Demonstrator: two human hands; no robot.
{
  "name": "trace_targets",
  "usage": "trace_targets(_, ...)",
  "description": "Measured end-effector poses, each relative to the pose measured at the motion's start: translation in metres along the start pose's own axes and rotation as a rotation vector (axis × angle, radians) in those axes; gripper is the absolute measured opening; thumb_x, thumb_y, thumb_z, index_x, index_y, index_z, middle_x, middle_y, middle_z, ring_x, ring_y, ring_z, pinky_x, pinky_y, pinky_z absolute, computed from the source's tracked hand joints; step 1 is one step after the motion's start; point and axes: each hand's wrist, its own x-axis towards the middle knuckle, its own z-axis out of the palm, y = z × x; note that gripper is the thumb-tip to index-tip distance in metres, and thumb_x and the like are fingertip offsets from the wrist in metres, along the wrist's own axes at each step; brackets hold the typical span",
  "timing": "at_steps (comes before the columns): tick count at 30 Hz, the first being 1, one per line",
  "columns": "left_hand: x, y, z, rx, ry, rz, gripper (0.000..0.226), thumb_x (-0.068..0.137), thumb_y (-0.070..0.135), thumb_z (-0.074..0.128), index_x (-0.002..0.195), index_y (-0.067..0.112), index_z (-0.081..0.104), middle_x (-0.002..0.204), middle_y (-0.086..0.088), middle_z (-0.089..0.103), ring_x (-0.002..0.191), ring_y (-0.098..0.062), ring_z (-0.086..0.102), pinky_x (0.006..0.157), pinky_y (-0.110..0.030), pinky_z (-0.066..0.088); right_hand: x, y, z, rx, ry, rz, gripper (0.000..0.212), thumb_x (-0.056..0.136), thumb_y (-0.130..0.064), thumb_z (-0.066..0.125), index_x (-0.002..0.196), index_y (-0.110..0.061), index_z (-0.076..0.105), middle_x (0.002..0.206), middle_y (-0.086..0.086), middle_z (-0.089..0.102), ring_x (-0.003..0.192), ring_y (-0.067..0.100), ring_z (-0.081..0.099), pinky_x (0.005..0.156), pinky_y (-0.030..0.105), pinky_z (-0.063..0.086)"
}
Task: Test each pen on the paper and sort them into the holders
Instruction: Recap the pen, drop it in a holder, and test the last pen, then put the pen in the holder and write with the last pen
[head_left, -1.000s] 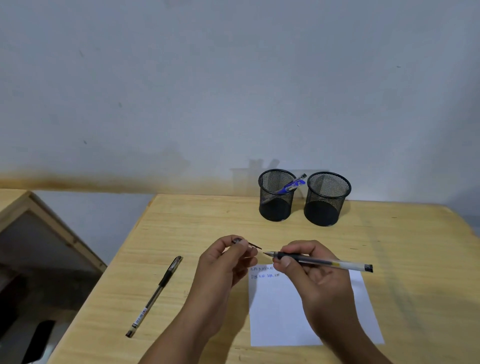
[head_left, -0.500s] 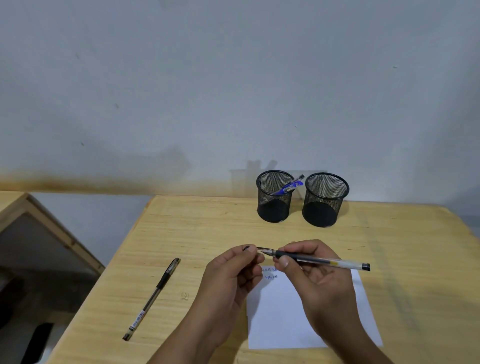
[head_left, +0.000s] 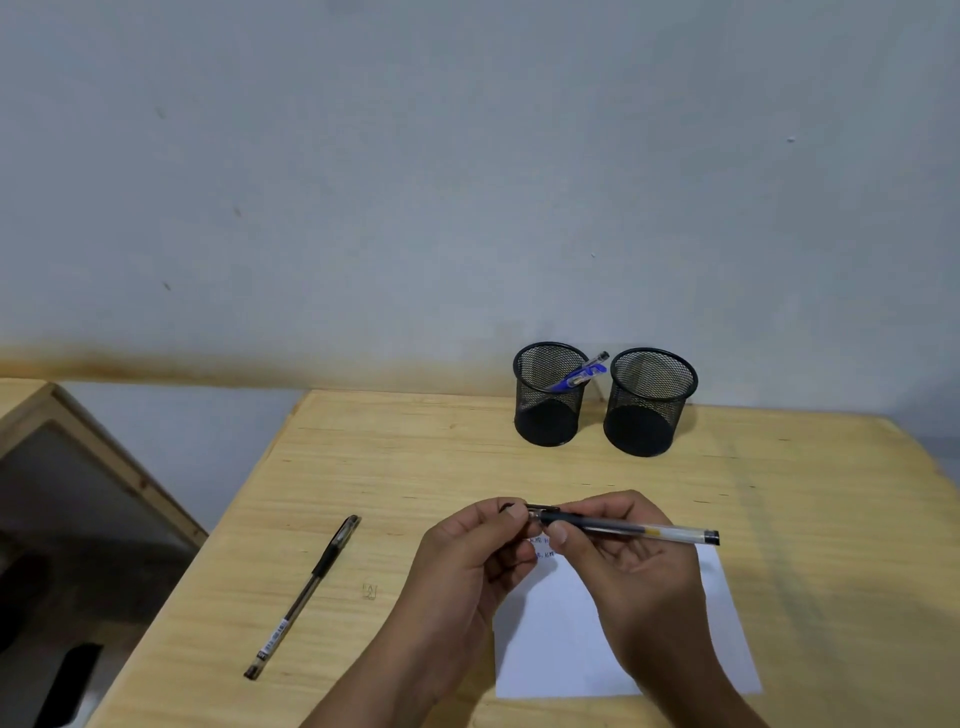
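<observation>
My right hand (head_left: 631, 564) grips a clear gel pen (head_left: 654, 532) near its tip, held level above the white paper (head_left: 566, 634). My left hand (head_left: 467, 561) pinches the pen's dark cap (head_left: 519, 508), which sits over the tip. A few scribbled lines show on the paper's top left. A second capped black pen (head_left: 306, 592) lies on the table to the left. Two black mesh holders stand at the back: the left holder (head_left: 549, 415) contains a blue pen (head_left: 582, 375), the right holder (head_left: 648, 421) looks empty.
The wooden table (head_left: 415, 467) ends at a left edge, beyond which a wooden-framed panel (head_left: 93, 467) leans lower down. A grey wall rises right behind the holders.
My left hand has brought the cap from a small gap away onto the pen's tip. Both hands stay above the paper.
</observation>
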Motion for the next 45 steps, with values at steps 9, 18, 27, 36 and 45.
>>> trace_targets(9,0.007,-0.006,-0.002,0.028,-0.059,-0.001,0.019,0.076,0.017,0.07,0.087,0.002,0.074,0.08,-0.012,0.067,0.074,-0.017,0.061,0.084,-0.03,0.052,0.0,0.009,-0.002,-0.066,0.044,0.019,0.021,0.075,0.005,0.077,0.083,-0.013,0.072,0.078,0.003,0.078,0.077,0.022,0.076,0.074,0.036,0.062)
trace_targets(18,0.025,-0.01,0.013,0.357,-0.088,0.062,0.019,0.086,0.032,0.072,0.09,0.014,0.079,0.085,-0.002,0.073,0.079,-0.009,0.061,0.088,-0.029,0.052,0.033,-0.005,-0.008,0.102,0.156,0.127,0.024,0.081,0.007,0.071,0.097,-0.007,0.058,0.07,0.002,0.069,0.071,0.015,0.069,0.072,0.024,0.059)
trace_targets(27,0.099,-0.01,0.076,0.824,0.079,0.316,0.038,0.079,0.035,0.078,0.111,0.019,0.066,0.08,0.01,0.069,0.08,-0.007,0.067,0.067,-0.015,0.045,0.13,-0.05,-0.075,-0.733,0.173,0.101,0.017,0.077,-0.017,0.067,0.092,-0.023,0.065,0.069,-0.001,0.073,0.071,0.018,0.07,0.061,0.027,0.048)
trace_targets(36,0.142,-0.025,0.113,0.917,0.236,0.445,0.043,0.067,0.047,0.079,0.098,0.02,0.065,0.09,0.003,0.072,0.087,-0.016,0.066,0.074,-0.028,0.051,0.167,-0.041,-0.082,-1.128,-0.058,0.117,0.017,0.08,-0.017,0.062,0.087,-0.018,0.078,0.083,0.005,0.069,0.079,0.024,0.061,0.066,0.025,0.043)
trace_targets(45,0.15,-0.029,0.115,0.936,0.23,0.429,0.031,0.076,0.042,0.075,0.094,0.019,0.065,0.078,0.0,0.068,0.081,-0.021,0.065,0.068,-0.028,0.049,0.176,-0.031,-0.081,-1.181,-0.078,0.092,0.025,0.083,-0.025,0.065,0.104,-0.016,0.075,0.1,0.009,0.072,0.097,0.029,0.064,0.077,0.031,0.05)
